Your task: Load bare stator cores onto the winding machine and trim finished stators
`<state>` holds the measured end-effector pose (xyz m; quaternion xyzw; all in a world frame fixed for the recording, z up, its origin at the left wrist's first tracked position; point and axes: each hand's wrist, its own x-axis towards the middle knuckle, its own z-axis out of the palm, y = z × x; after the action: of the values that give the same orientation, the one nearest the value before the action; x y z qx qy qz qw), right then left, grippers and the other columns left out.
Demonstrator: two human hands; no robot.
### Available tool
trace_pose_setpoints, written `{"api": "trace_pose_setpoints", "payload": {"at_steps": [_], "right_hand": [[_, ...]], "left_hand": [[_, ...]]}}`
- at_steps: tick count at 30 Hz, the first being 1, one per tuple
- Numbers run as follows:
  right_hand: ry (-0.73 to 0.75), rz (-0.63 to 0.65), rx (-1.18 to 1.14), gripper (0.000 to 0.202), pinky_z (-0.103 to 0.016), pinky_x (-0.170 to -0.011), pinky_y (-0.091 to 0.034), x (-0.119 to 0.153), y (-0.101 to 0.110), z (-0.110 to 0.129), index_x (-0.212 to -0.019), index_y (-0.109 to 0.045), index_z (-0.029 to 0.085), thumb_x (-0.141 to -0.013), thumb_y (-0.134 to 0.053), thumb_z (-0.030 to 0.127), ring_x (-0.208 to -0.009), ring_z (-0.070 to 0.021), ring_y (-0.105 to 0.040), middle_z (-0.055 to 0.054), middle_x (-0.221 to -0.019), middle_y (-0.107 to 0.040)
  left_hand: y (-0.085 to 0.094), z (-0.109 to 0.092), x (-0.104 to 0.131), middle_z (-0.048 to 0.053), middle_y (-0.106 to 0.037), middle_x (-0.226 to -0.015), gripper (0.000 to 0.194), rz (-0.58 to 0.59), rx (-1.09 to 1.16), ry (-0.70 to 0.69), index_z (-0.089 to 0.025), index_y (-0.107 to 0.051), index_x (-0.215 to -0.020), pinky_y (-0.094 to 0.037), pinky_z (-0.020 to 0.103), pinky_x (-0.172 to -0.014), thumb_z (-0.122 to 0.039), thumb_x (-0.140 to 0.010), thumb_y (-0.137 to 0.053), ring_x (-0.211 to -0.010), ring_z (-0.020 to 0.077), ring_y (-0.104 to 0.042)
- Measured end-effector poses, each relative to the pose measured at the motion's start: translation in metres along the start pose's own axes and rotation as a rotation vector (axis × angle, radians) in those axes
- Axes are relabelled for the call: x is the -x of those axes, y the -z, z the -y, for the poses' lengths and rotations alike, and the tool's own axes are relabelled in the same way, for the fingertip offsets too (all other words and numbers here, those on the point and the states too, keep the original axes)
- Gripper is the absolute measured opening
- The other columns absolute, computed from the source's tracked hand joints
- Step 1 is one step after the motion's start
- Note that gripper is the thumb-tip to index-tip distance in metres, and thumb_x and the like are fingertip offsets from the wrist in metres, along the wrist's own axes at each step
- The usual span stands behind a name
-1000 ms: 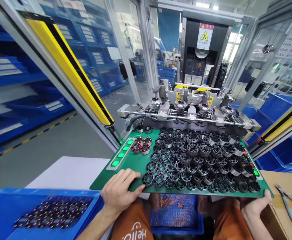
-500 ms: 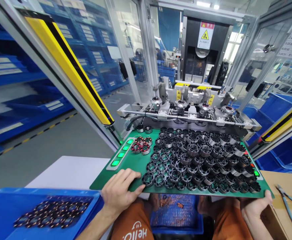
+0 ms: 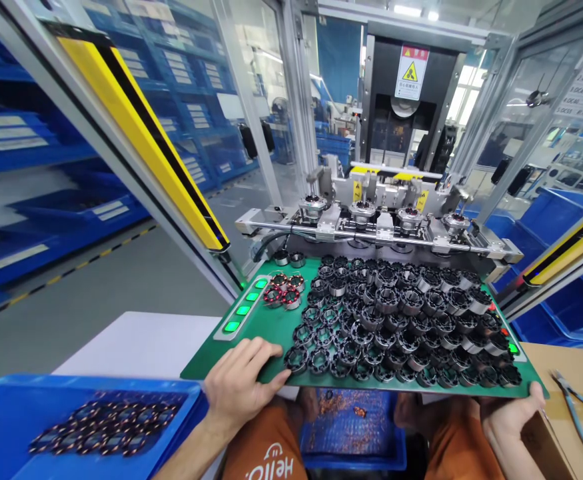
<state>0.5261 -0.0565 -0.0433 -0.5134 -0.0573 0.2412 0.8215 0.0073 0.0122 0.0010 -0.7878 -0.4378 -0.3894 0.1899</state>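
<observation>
My left hand [image 3: 241, 380] rests at the front edge of the green work surface [image 3: 251, 357], its fingers curled on top and the thumb near the closest black ring. My right hand [image 3: 514, 413] is at the front right corner, thumb at the edge, its other fingers hidden below. Many black-and-metal ring cores [image 3: 386, 300] stand in packed rows, some stacked, across the middle and right. Several cores with red copper windings [image 3: 284, 293] sit at the left, beside a strip of lit green buttons [image 3: 244, 310].
Behind the surface is a machine with clamped cores [image 3: 362, 212]. A blue bin [image 3: 1, 400] of wound cores stands at lower left. Pliers [image 3: 574, 407] lie on cardboard at right. A blue tray [image 3: 354, 460] with copper scraps is below. Yellow posts [image 3: 146, 143] flank the machine.
</observation>
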Motion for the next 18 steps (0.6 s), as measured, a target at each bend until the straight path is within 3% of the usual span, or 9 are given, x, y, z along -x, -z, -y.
{"api": "trace_pose_setpoints", "payload": {"at_steps": [18], "right_hand": [[0.029, 0.017, -0.014, 0.076, -0.057, -0.097, -0.066, 0.0039, -0.0055, 0.0026, -0.139, -0.073, 0.027, -0.082, -0.059, 0.077, -0.122, -0.035, -0.073, -0.005, -0.134, -0.079]], "left_hand": [[-0.0018, -0.0004, 0.0007, 0.003, -0.068, -0.084, 0.054, -0.006, 0.009, 0.007, -0.023, -0.068, -0.095, -0.043, 0.035, -0.072, -0.069, -0.114, -0.046, -0.077, 0.0208, -0.06]]}}
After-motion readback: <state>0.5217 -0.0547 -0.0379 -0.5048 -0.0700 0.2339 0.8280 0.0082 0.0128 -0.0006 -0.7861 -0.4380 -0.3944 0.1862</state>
